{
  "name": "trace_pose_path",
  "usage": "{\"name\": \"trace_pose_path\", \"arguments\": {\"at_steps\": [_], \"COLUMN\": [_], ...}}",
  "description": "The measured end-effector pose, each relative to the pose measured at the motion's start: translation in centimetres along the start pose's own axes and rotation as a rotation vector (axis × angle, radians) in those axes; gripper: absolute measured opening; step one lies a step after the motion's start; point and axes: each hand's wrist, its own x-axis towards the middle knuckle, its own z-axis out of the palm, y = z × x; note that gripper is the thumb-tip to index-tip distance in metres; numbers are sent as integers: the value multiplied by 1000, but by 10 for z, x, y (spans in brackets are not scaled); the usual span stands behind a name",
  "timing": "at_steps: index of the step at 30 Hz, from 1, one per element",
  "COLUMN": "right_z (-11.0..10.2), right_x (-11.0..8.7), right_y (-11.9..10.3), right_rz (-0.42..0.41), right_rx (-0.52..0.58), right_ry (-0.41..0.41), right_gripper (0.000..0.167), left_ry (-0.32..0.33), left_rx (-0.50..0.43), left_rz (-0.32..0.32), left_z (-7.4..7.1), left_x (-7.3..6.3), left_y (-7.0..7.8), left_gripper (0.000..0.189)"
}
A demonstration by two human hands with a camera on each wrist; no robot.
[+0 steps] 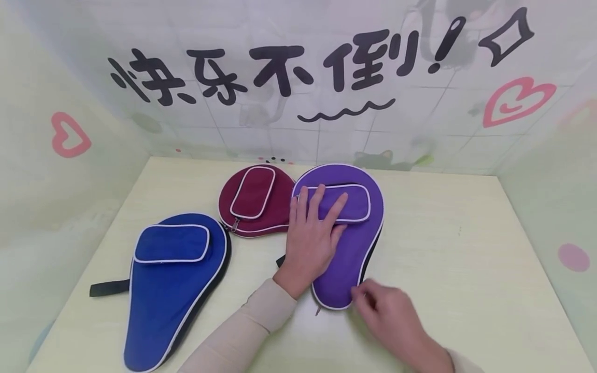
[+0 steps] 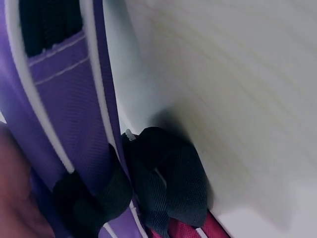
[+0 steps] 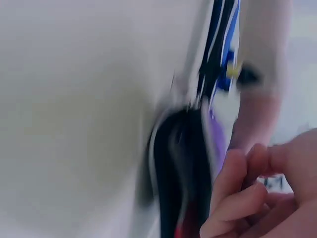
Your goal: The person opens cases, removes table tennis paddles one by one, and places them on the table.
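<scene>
A purple table tennis bat case [image 1: 336,248] with white piping and a front pocket lies with its narrow end towards me. My left hand [image 1: 310,235] rests on it, fingers spread over the pocket. By the narrow end's right edge, my right hand [image 1: 389,316] has its fingers curled and thumb close to them; nothing shows between them in the right wrist view. There the case's black side [image 3: 171,148] is blurred, with a patch of red low down. A small zip pull [image 1: 318,311] hangs at the narrow end.
A blue bat case [image 1: 163,295] lies at the left, its black strap [image 1: 109,288] sticking out leftwards. The maroon bat case [image 1: 254,194] lies behind, its right end overlapped by the purple one. Printed walls [image 1: 261,140] enclose the pale table [image 1: 457,259] at the back and sides.
</scene>
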Motion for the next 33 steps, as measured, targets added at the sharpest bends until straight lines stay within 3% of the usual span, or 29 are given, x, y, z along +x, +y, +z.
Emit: {"name": "trace_pose_path", "arguments": {"at_steps": [3,6,9,13,19,25,29,33], "right_z": [-10,-13,-10,-3,5,5,2,-2], "right_x": [15,27,32,33,36,37,38,41], "right_y": [20,37,49,51,48,46,45,47], "right_rz": [243,500,654,695,686,689,677,671], "right_rx": [108,297,488,574,541,511,505,499], "right_ry": [-51,-208,-307,-299,-277,-251,-248,-225], "right_gripper": [5,25,33,27,12,13,18,18], "left_ry": [5,5,-5,-21,-62,-82,-46,67], "left_rx": [-18,-27,-22,-5,-8,-23,-40,-79], "left_rz": [4,15,37,45,96,147,157,175], "left_z": [0,0,0,-3,-12,-14,-19,-32], "left_x": [0,-1,-3,-10,-30,-40,-39,-38], "left_y": [1,0,0,9,35,41,39,34], "left_gripper": [60,61,64,75,93,105,106,103]}}
